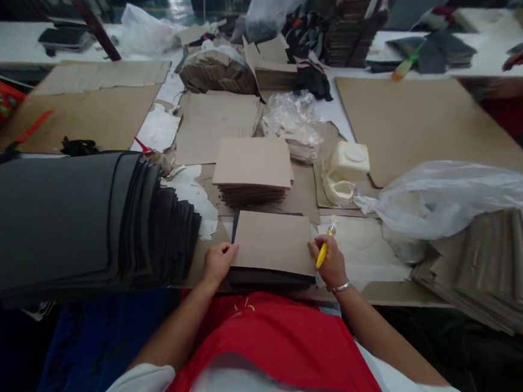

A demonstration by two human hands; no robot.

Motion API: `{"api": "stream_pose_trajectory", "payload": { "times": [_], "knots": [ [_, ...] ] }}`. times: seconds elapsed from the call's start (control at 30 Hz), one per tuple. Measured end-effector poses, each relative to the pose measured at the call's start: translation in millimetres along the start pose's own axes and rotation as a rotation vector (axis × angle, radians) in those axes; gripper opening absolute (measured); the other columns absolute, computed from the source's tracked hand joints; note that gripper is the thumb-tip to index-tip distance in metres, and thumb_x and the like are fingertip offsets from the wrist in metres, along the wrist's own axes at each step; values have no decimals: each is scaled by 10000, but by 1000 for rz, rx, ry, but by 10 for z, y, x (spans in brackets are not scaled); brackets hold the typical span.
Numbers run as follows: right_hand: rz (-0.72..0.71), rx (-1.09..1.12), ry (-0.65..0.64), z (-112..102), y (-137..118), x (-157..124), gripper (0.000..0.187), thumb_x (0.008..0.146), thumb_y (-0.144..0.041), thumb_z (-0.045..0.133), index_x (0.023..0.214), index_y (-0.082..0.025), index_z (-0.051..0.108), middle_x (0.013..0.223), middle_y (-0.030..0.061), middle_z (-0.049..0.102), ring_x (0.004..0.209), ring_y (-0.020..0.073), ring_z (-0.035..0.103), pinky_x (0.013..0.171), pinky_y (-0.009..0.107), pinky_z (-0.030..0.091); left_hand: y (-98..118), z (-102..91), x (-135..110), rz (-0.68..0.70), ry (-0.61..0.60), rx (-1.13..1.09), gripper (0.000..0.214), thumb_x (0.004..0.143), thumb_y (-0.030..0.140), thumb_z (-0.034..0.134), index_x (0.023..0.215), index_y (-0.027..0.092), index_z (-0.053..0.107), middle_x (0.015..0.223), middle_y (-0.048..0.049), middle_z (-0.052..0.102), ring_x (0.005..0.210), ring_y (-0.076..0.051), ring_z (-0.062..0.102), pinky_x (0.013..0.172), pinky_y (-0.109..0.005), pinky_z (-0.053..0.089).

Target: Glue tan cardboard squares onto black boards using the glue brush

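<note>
Between my two hands is a tan cardboard sheet (272, 242), lying over dark sheets (268, 277) close to the table's front edge. My left hand (220, 263) pinches its left edge between thumb and fingers. At the opposite edge, my right hand (330, 262) grips the sheet's side and also carries a yellow-handled brush (322, 255), its bristle end pointing away from me. Just beyond lies a stack of tan cardboard sheets (252, 166). To the right of that stack stands a cut-open whitish plastic jug (347, 164).
Thick dark grey sheets (64, 217) are piled at left. On the right, a clear plastic bag (456, 196) rests by leaning cardboard pieces (493, 262). A large brown board (432, 122) lies beyond. Parts of other people show at both sides, including a hand (522, 57) at far right.
</note>
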State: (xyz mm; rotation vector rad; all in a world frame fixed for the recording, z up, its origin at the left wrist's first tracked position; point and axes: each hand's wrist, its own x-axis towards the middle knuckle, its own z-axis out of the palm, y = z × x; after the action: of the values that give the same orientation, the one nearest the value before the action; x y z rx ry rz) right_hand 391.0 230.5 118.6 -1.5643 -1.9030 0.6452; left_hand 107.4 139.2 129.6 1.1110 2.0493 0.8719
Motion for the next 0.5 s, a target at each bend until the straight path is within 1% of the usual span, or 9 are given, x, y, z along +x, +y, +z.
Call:
{"api": "stream_pose_trajectory", "payload": {
  "times": [0.13,0.27,0.5],
  "knots": [
    [-12,-56,-6,85,26,63,244,797,-464,480,874,-232,479,777,33,614,662,184,600,621,311,466,-51,12,74,-46,-16,32,372,759,460,472,583,158,599,563,15,549,592,-120,498,558,-215,334],
    [-13,-75,-34,112,35,125,239,795,-463,484,859,-232,485,769,33,614,663,184,605,630,311,472,-86,24,88,-77,-30,-18,346,736,440,485,543,164,565,538,20,524,566,-113,479,542,-212,328],
    [40,-103,-61,143,43,177,287,786,-492,490,892,-226,496,792,57,642,692,207,634,630,323,483,-138,36,122,-116,-60,-91,305,698,412,526,524,163,553,524,25,517,547,-112,474,532,-214,340]
  ]
}}
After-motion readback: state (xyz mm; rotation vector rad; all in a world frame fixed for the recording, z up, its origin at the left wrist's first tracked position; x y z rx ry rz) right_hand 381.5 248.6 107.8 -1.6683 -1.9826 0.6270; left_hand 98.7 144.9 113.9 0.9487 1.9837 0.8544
